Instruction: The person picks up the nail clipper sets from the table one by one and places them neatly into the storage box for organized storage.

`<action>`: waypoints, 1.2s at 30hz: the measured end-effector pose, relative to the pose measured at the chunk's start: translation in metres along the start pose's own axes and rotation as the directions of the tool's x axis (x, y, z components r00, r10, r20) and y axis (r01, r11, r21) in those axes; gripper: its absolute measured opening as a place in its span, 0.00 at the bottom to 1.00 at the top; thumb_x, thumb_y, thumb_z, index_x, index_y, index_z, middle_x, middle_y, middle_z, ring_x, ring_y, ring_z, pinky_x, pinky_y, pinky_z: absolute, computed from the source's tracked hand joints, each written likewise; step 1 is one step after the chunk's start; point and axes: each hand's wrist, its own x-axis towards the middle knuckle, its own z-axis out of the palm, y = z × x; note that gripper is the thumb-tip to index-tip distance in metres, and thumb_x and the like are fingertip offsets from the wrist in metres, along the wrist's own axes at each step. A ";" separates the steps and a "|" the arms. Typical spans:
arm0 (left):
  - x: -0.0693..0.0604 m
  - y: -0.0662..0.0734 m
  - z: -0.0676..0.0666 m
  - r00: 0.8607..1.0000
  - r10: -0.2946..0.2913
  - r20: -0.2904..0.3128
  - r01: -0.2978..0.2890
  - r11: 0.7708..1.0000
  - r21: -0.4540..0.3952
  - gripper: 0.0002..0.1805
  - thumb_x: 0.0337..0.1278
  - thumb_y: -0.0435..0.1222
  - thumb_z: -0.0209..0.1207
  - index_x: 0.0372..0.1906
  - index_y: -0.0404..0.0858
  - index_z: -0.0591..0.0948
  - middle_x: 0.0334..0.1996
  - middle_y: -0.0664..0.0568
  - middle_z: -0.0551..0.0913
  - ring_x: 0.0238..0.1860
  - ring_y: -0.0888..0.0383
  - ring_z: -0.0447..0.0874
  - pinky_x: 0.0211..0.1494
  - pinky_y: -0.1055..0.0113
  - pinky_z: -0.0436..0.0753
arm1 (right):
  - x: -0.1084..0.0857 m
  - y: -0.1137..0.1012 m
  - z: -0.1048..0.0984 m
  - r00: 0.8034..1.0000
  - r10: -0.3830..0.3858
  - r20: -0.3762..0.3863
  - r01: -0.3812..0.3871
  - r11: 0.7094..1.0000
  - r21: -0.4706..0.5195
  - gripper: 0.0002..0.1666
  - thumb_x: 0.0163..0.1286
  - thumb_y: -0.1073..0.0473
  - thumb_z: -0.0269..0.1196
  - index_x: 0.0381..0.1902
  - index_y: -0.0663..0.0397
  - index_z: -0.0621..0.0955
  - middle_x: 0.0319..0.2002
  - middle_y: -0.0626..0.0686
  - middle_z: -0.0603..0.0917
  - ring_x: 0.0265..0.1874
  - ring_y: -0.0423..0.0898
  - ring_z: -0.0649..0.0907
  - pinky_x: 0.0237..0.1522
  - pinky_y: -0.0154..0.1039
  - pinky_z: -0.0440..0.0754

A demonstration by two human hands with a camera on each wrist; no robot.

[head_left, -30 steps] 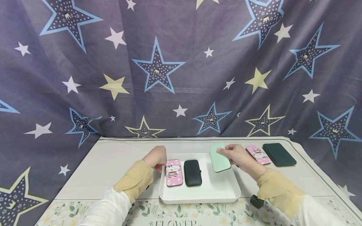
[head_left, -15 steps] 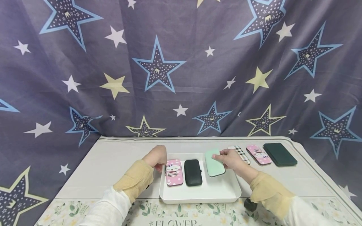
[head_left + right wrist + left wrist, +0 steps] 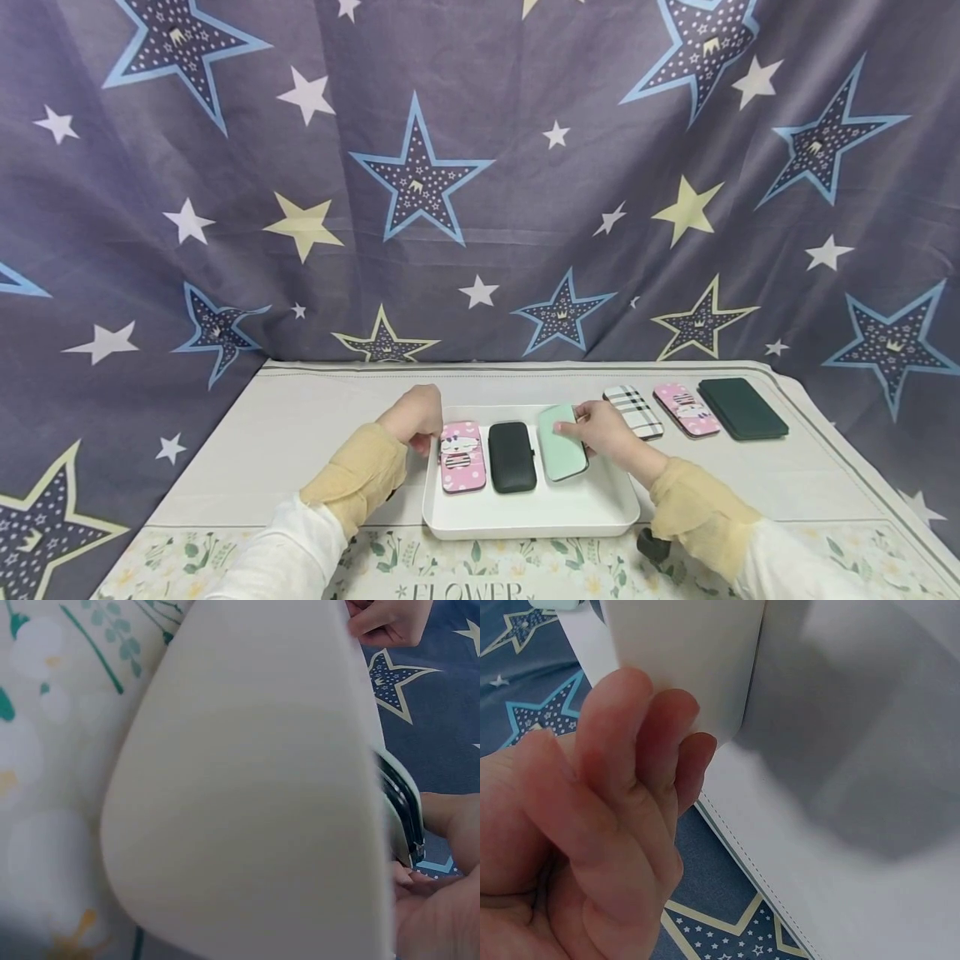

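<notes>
My right hand (image 3: 602,429) pinches a mint-green clasp case (image 3: 561,443) over the right part of a white tray (image 3: 468,521), thumb on top. The case is tilted; whether it touches the tray floor is unclear. Its dark edge and metal clasp show as the case (image 3: 405,802) juts past the blurred tray wall in the right wrist view. At the tray's left rim, my left hand (image 3: 418,415) holds on, its curled fingers (image 3: 615,712) against the outer wall in the left wrist view. Inside lie a pink cat-print case (image 3: 462,467) and a black case (image 3: 512,457), side by side.
Right of the tray lie a plaid case (image 3: 635,412), another pink cat-print case (image 3: 686,410) and a dark green flat case (image 3: 742,409). A star-print curtain (image 3: 480,183) hangs behind the table (image 3: 300,450). A floral strip (image 3: 420,575) runs along the front.
My right hand has moved left and down with the mint-green case, toward the black case. The plaid case has come into sight behind it. My left hand stays at the rim.
</notes>
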 end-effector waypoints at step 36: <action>-0.001 0.001 0.000 1.000 0.017 -0.009 -0.017 1.000 0.021 0.09 0.38 0.18 0.56 0.31 0.19 0.78 0.07 0.45 0.78 0.05 0.60 0.73 0.11 0.73 0.79 | -0.005 -0.004 0.011 0.997 -0.058 0.047 0.071 0.938 -0.339 0.32 0.56 0.49 0.69 0.44 0.73 0.75 0.25 0.57 0.78 0.13 0.44 0.78 0.12 0.34 0.80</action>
